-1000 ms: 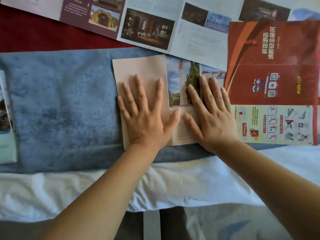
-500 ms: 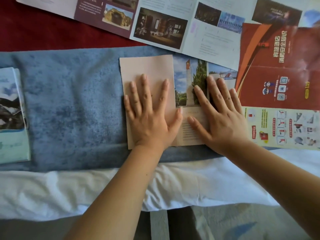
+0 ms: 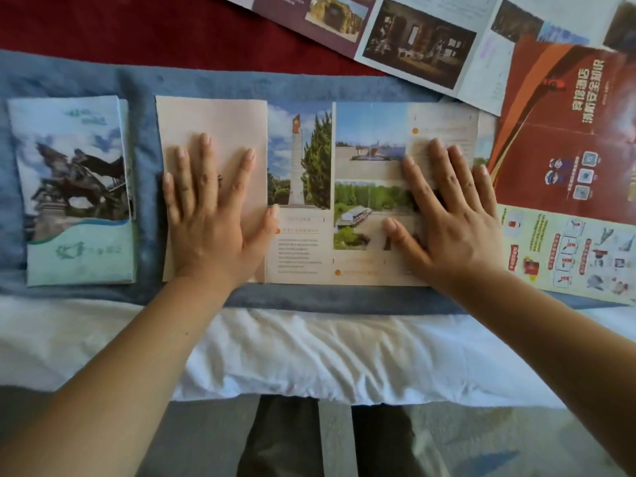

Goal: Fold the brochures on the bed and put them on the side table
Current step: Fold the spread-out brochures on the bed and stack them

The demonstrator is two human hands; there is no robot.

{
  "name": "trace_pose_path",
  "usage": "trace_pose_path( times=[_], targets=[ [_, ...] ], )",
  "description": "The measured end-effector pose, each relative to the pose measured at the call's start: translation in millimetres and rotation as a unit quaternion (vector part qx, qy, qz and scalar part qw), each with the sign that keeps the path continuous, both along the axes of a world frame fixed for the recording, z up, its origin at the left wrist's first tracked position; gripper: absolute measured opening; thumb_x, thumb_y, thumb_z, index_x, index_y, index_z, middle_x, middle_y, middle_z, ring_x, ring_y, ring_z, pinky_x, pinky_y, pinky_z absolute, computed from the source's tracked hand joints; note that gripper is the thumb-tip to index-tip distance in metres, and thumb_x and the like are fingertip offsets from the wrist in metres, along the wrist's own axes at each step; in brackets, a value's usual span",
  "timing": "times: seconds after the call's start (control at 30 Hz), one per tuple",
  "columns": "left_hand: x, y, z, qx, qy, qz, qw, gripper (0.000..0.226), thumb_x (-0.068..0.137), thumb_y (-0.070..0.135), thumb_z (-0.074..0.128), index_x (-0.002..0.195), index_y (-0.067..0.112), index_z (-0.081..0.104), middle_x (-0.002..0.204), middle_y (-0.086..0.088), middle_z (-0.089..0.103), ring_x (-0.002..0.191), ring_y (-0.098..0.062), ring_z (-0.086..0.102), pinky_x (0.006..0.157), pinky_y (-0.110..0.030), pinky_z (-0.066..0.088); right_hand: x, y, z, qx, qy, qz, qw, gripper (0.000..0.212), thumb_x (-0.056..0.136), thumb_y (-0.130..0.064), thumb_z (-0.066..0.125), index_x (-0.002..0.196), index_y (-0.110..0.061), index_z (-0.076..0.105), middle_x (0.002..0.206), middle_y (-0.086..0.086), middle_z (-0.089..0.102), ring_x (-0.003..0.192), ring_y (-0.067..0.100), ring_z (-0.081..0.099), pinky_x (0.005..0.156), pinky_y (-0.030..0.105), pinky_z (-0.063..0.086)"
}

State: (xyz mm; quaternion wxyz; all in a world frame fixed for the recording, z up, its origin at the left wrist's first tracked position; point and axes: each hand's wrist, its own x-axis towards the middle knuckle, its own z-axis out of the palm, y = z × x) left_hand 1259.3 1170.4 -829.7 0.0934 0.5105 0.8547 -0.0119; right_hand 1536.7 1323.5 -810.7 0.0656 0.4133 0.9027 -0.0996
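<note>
A beige brochure with landscape photos [image 3: 303, 187] lies on the blue towel [image 3: 86, 70], its left panel folded over so the blank beige back faces up. My left hand [image 3: 210, 215] presses flat on that folded panel. My right hand [image 3: 444, 218] lies flat with spread fingers on the brochure's right end. A folded pale-blue brochure with a statue photo [image 3: 75, 191] rests on the towel to the left. A red safety brochure [image 3: 571, 132] lies unfolded at the right, and a long unfolded brochure with dark photos [image 3: 420, 39] runs along the top.
The towel lies across a bed with a red cover [image 3: 137, 25] at the back and a white sheet [image 3: 309, 352] along the near edge. Below the edge are the floor and my dark trouser legs [image 3: 285, 438]. No side table is in view.
My right hand has slid to the right along the brochure, uncovering more photo panels. My left hand stays on the folded panel. The view has shifted, bringing the folded pale-blue brochure fully into sight.
</note>
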Motion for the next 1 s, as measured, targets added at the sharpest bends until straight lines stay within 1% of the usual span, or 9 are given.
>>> trace_pose_path(
  times=[0.1,0.3,0.5,0.6,0.67,0.8,0.9,1.0],
  targets=[
    [-19,-11,-2,0.012,-0.004,0.001,1.0,0.079,0.094,0.067,0.032,0.164,0.036,0.011,0.171,-0.014,-0.005,0.157,-0.04,-0.006,0.125,-0.059,0.001,-9,-1,-1,0.003,0.009,0.002,1.0,0.078,0.101,-0.07,0.026,0.165,-0.03,0.008,0.173,0.007,0.001,0.159,0.026,-0.001,0.128,0.051,0.005],
    [-18,-13,-7,0.061,0.001,0.003,0.998,0.075,0.097,0.066,0.034,0.163,0.035,0.018,0.171,-0.015,0.004,0.157,-0.041,0.001,0.125,-0.058,0.004,-11,-4,-5,0.017,0.013,0.001,1.0,0.078,0.101,-0.066,0.031,0.165,-0.028,0.011,0.173,0.007,0.003,0.159,0.026,0.0,0.128,0.052,0.006],
    [-18,-11,-6,0.064,-0.004,-0.001,0.998,0.077,0.096,0.069,0.032,0.163,0.034,0.018,0.171,-0.016,0.004,0.157,-0.042,0.002,0.125,-0.059,0.007,-14,-5,-10,0.021,-0.01,-0.002,1.0,0.078,0.101,-0.068,0.027,0.165,-0.028,0.009,0.173,0.008,0.001,0.159,0.026,-0.001,0.128,0.053,0.005],
    [-17,-9,-4,0.081,-0.009,-0.004,0.997,0.077,0.097,0.07,0.032,0.163,0.031,0.022,0.17,-0.019,0.007,0.156,-0.043,0.004,0.125,-0.059,0.008,-15,-4,-10,0.017,-0.016,-0.006,1.0,0.077,0.1,-0.068,0.026,0.165,-0.03,0.008,0.173,0.005,0.0,0.159,0.025,-0.002,0.128,0.052,0.004],
    [-16,-8,-4,0.088,-0.02,0.006,0.996,0.078,0.098,0.068,0.03,0.163,0.027,0.021,0.17,-0.018,0.008,0.156,-0.043,0.005,0.125,-0.059,0.009,-15,-4,-12,0.014,-0.017,-0.009,1.0,0.078,0.1,-0.068,0.025,0.165,-0.03,0.007,0.173,0.004,-0.001,0.159,0.023,-0.003,0.128,0.051,0.004],
    [-15,-4,-2,0.1,-0.069,0.041,0.992,0.085,0.099,0.069,0.026,0.164,0.017,0.008,0.171,-0.016,0.006,0.157,-0.04,0.002,0.126,-0.057,0.007,-15,-4,-13,0.014,-0.016,-0.009,1.0,0.078,0.1,-0.068,0.024,0.165,-0.029,0.007,0.173,0.002,0.0,0.159,0.022,-0.003,0.128,0.049,0.002],
    [-9,2,5,0.123,-0.127,0.064,0.982,0.092,0.096,0.072,0.026,0.164,0.012,0.007,0.171,-0.016,0.005,0.158,-0.037,0.0,0.127,-0.054,0.003,-15,-4,-13,0.015,-0.015,-0.008,1.0,0.077,0.1,-0.069,0.025,0.165,-0.031,0.007,0.173,0.003,0.0,0.159,0.023,-0.002,0.128,0.05,0.004],
    [4,9,15,0.144,-0.212,0.09,0.962,0.094,0.094,0.069,0.033,0.164,0.012,0.007,0.172,-0.012,0.004,0.159,-0.031,-0.003,0.128,-0.047,-0.003,-15,-3,-12,0.009,-0.018,-0.008,1.0,0.077,0.1,-0.069,0.026,0.165,-0.033,0.005,0.173,0.002,-0.002,0.159,0.023,-0.003,0.128,0.05,0.004]
  ],
)
